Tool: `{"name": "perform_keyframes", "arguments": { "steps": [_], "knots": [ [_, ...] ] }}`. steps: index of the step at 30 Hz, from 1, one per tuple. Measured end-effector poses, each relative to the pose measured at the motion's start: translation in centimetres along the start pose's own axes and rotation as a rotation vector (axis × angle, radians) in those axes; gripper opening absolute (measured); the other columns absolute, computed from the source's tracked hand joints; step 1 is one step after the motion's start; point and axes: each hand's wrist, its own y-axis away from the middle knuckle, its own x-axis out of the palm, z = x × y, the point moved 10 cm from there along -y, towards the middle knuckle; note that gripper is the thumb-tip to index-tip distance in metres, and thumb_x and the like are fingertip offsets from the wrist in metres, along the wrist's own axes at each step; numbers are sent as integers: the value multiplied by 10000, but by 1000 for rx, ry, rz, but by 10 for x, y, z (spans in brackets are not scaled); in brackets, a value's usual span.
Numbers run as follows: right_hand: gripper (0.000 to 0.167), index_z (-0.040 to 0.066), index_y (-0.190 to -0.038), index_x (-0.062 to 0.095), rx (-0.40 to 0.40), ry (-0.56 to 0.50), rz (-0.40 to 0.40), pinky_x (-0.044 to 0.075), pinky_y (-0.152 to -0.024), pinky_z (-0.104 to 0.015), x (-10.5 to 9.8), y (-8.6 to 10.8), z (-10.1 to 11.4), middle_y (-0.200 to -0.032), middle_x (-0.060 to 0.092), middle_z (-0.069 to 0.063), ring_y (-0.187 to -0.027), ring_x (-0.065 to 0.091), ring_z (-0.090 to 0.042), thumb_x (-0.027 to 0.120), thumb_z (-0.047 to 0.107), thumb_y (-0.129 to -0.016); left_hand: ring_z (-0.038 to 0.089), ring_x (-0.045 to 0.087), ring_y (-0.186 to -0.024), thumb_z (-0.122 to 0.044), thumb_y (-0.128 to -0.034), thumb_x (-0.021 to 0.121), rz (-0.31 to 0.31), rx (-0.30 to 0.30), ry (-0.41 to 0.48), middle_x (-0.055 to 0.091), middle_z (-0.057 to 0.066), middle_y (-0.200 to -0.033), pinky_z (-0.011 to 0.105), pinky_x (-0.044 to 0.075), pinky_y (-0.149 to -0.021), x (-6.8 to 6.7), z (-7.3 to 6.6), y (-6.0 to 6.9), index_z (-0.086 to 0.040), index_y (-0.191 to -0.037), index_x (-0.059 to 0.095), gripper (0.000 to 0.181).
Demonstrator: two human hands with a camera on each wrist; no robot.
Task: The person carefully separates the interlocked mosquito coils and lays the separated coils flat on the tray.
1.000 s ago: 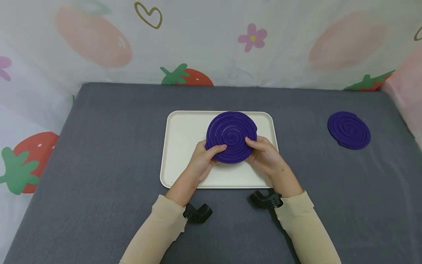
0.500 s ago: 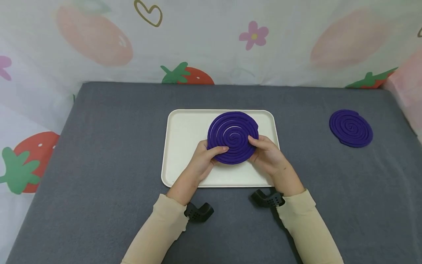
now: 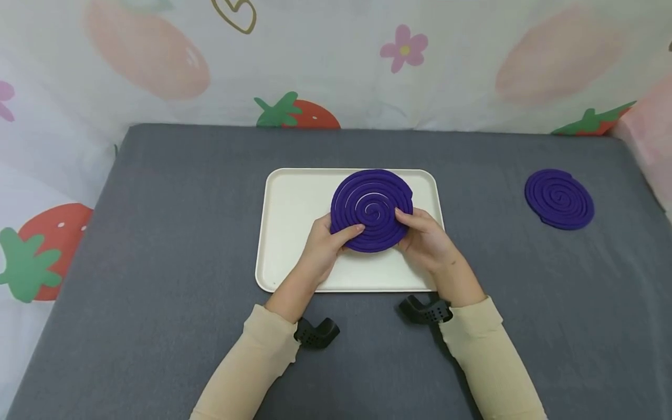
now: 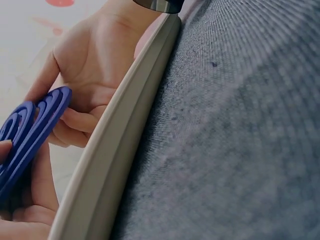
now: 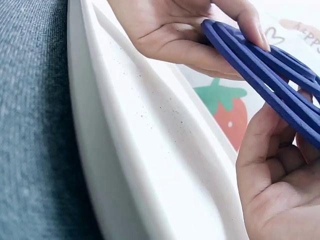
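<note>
Purple spiral mat (image 3: 370, 192): held over the white tray (image 3: 294, 233)
Left hand (image 3: 321, 245): grips its lower left edge, thumb on top
Right hand (image 3: 427, 242): grips its right edge
Second spiral mat (image 3: 559, 199): flat on the grey tablecloth (image 3: 157, 262), right of the tray

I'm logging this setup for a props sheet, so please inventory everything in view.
Held spiral disc: one, purple, between both hands, above the tray
Other spiral disc: one, purple, on the cloth's right side
Tray: one, off-white, centre of the cloth
Specks: several, dark, in the tray
Cloth: one, grey, beneath the tray
Backdrop: one, white, behind the cloth
Strawberry prints: at least three, red and green, on the backdrop
Flower prints: at least two, pink, on the backdrop
Wrist devices: two, black, one per wrist
Sleeves: two, beige, on the forearms
Left hand: one, bare, gripping the held disc's left
Right hand: one, bare, gripping its right
</note>
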Motion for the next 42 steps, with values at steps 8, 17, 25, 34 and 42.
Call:
{"name": "perform_keyframes", "arguments": {
  "steps": [8, 17, 25, 34, 42],
  "knots": [
    [282, 57, -1049, 670, 20, -34, -40, 541, -777, -299, -2, -1, -4, -981, 679, -65, -890, 644, -154, 392, 89, -1016, 117, 622, -944, 22, -895, 554, -6, -50, 42, 551, 206, -1236, 261, 531, -815, 0, 4, 0, 67, -1343, 414, 472],
    [299, 58, -1079, 668, 30, -47, -57, 551, -773, -327, -3, -1, -6, -1014, 680, -81, -914, 651, -178, 377, 94, -1021, 101, 628, -898, 26, -891, 557, -28, -50, 87, 599, 127, -1126, 239, 532, -791, -3, 6, -1, 89, -1321, 431, 453],
    [262, 60, -1071, 664, 4, -23, -108, 554, -750, -305, -8, -2, -3, -1001, 675, -80, -888, 646, -171, 410, 70, -1007, 119, 639, -930, 34, -915, 540, -20, -14, 124, 583, 142, -1172, 302, 531, -843, -3, 3, -2, 45, -1358, 403, 464],
    [339, 76, -880, 684, -165, 129, -269, 514, -626, -239, -24, 0, 19, -815, 632, -32, -705, 608, -124, 416, -124, -938, 133, 642, -971, 19, -929, 549, -58, 25, 92, 551, 210, -1243, 329, 518, -867, -8, -1, -2, -1, -1368, 405, 462],
    [330, 142, -855, 731, -204, 242, -403, 512, -613, -188, -34, 5, 26, -805, 666, 2, -679, 612, -89, 516, -102, -911, 117, 663, -921, -196, -1051, 287, 9, 39, 219, 600, 218, -1187, 349, 512, -880, -4, -3, -3, 91, -1363, 373, 432]
  ]
}}
